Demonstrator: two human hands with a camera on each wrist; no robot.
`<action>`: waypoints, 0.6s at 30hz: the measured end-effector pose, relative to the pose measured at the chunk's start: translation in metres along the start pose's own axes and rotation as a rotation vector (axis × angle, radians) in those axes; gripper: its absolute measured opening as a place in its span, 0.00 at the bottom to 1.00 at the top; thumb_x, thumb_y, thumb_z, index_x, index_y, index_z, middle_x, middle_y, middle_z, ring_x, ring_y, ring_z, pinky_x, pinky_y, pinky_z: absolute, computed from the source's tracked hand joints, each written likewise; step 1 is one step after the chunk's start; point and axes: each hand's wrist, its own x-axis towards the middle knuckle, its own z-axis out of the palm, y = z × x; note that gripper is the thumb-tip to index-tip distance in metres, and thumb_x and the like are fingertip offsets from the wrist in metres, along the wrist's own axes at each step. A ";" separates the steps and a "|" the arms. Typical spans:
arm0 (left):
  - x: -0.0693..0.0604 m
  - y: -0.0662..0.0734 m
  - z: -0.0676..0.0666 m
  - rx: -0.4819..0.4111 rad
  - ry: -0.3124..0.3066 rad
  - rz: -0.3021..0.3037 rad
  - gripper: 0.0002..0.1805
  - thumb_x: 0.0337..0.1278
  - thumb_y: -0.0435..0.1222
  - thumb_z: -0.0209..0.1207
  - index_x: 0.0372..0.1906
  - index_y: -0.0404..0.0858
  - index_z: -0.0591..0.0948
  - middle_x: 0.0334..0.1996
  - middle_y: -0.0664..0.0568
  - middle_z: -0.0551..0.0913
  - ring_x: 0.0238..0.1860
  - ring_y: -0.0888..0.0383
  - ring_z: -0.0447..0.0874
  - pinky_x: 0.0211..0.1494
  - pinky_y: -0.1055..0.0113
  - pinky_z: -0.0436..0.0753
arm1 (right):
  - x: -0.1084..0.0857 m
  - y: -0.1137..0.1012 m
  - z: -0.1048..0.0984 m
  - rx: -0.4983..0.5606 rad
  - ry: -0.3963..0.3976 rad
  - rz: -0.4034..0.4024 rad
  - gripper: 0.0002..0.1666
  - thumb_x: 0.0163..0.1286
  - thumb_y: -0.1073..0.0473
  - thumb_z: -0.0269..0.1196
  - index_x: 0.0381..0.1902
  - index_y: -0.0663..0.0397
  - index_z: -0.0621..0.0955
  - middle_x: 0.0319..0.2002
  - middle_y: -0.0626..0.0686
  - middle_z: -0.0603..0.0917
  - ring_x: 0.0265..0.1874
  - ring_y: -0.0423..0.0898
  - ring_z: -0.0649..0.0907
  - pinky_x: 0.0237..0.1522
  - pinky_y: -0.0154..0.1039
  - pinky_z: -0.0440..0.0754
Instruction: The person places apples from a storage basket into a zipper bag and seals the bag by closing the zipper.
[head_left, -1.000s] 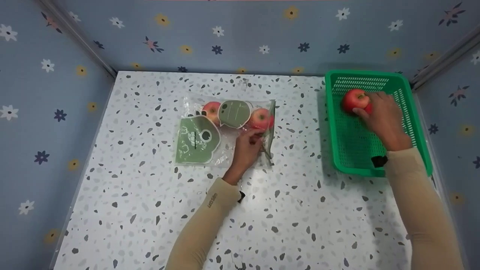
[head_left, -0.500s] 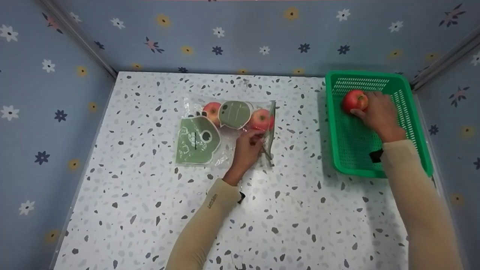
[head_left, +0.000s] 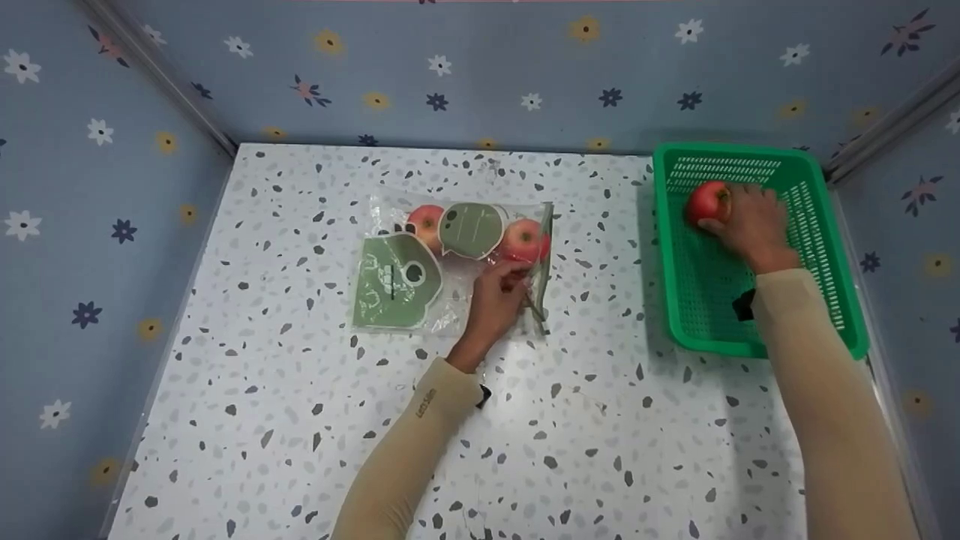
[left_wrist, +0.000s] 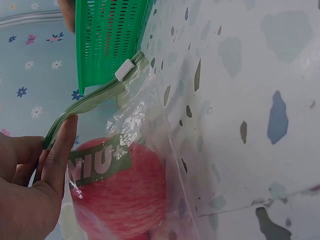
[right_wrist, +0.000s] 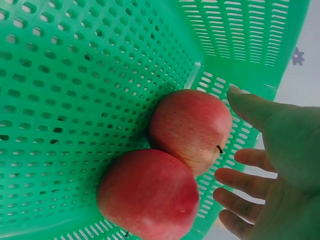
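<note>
A clear slider bag (head_left: 450,300) printed with green cartoon shapes lies on the table with red apples inside. One bagged apple (head_left: 427,223) is toward the back left and another apple (head_left: 523,238) near the bag's right opening. My left hand (head_left: 495,300) pinches the green zip edge (left_wrist: 80,104) between thumb and finger. In the green basket (head_left: 679,330), my right hand (head_left: 756,225) is beside an apple (head_left: 707,202). From the right wrist, two touching apples show, one upper apple (right_wrist: 187,127) and one lower apple (right_wrist: 149,195); the fingers are spread and apart from them.
The basket's perforated walls rise around my right hand. Behind the table stands a blue flowered wall (head_left: 487,67), with similar panels at left and right. A white slider (left_wrist: 124,70) sits at one end of the bag's zip.
My right hand and forearm have shifted slightly left and farther back over the basket, covering the second apple in the head view. The left hand and bag have stayed in place.
</note>
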 end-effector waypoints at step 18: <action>0.000 0.000 0.001 0.006 0.008 0.014 0.12 0.65 0.20 0.61 0.51 0.23 0.85 0.42 0.33 0.86 0.33 0.63 0.81 0.32 0.75 0.81 | 0.012 0.006 0.007 -0.016 -0.062 0.070 0.42 0.77 0.49 0.65 0.69 0.81 0.64 0.63 0.84 0.65 0.61 0.80 0.64 0.66 0.75 0.61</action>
